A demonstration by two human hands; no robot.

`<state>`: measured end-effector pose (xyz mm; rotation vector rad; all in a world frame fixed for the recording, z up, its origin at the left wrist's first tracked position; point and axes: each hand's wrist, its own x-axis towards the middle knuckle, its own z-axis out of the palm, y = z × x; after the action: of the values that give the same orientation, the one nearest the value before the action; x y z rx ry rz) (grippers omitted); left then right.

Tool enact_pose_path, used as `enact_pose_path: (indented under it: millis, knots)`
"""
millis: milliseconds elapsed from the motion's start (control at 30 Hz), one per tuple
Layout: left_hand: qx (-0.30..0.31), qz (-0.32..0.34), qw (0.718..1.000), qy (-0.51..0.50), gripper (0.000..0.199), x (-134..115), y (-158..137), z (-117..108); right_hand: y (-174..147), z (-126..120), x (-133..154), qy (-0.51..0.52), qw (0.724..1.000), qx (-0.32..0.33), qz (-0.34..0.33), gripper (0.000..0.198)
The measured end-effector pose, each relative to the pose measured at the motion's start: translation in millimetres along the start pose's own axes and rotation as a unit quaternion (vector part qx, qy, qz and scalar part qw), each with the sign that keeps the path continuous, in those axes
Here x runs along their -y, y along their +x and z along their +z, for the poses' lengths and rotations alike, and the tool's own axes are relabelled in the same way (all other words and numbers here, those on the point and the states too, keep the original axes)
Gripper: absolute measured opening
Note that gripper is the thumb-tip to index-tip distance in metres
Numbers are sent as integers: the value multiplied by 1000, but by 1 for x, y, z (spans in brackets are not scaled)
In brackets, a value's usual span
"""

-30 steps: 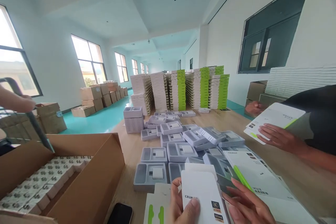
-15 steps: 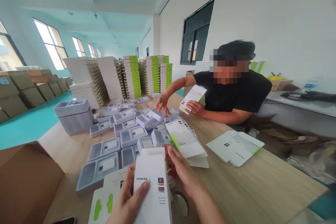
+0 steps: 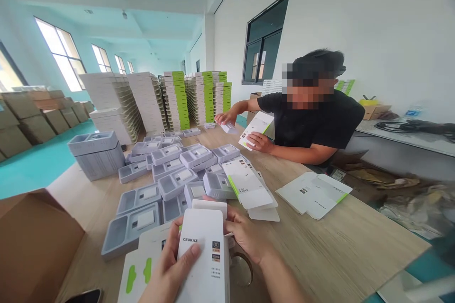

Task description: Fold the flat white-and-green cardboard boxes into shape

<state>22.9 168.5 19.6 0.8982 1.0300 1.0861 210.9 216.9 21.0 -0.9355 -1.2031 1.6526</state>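
Head view: white box (image 3: 204, 258) upright low in the middle, above the worktop (image 3: 337, 246). Left hand (image 3: 170, 270) clamped on its left edge, thumb across the front; right hand (image 3: 245, 234) pinching the right edge. Probably light, thin card, easily creased; best gripped by the long edges. Grey trays (image 3: 170, 175) behind.

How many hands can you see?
4. The left hand and right hand hold the white box near the camera. The co-worker's two hands: one reaching over the trays, one holding a white sleeve.
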Motion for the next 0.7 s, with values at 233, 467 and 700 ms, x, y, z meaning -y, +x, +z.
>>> enact_pose_path:
  millis: [233,467,700]
  knots:
    - [-35,50,998,-1,70,9,5,-5,3,-2,-4,-47,996,60,-51,28]
    - [-19,39,998,-53,66,21,12,-10,1,-9,-1,-89,987,109,-76,27]
    - [-18,56,998,-23,64,21,13,-6,0,-8,3,-127,978,124,-111,26]
